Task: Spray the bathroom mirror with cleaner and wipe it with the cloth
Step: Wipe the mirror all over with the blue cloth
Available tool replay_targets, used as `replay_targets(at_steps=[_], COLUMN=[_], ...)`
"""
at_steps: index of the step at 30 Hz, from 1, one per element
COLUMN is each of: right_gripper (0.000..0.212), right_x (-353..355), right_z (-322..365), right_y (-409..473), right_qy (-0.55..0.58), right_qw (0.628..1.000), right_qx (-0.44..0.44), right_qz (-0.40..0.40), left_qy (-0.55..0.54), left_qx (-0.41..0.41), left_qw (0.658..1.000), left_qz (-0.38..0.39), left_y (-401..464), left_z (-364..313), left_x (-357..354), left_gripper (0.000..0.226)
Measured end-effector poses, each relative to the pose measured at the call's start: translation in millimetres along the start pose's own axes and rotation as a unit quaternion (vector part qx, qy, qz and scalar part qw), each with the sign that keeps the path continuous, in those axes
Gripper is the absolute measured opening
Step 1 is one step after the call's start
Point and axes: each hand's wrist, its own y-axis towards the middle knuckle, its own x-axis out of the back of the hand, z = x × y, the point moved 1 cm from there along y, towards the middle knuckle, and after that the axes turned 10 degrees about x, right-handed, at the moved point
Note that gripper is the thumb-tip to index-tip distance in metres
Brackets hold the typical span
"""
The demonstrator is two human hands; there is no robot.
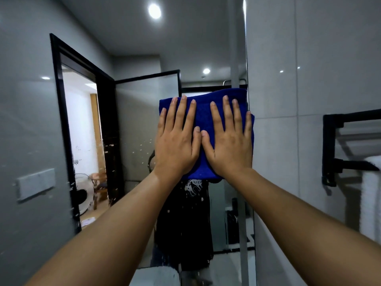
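A folded dark blue terry cloth [203, 118] lies flat against the large wall-mounted bathroom mirror [132, 124], close to the mirror's right edge, where grey glossy wall tiles [309, 79] begin. Both hands press it to the glass side by side. The left hand [177, 139] covers the cloth's left part, the right hand [228, 141] its right part, and the two thumbs touch or nearly touch in the middle. Each grip is spread: fingers straight, slightly fanned and pointing up, palms flat on the fabric, nothing pinched or curled. The cloth's top edge shows above the fingertips and its lower edge shows below the wrists.

White droplets and flecks of spray dot the glass to the left of the cloth and below it. The mirror reflects a black-framed doorway [61, 112], round ceiling lights [154, 10] and the person's dark patterned top. On the tiled wall to the right hangs a black metal towel rack [334, 147] carrying a white towel [371, 195]
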Motion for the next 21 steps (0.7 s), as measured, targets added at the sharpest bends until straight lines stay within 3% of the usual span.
replay_targets(at_steps=[21], right_gripper=[0.067], right_x=[-16.3], right_z=[107.7], right_y=[22.6], right_qy=[0.004], right_qw=[1.0], right_qx=[0.003], right_qz=[-0.011], left_qy=[0.016], left_qx=[0.002], left_qw=[1.0], left_qz=[-0.004], left_y=[-2.7], left_z=[104.4], left_x=[34.0], left_gripper=[0.06])
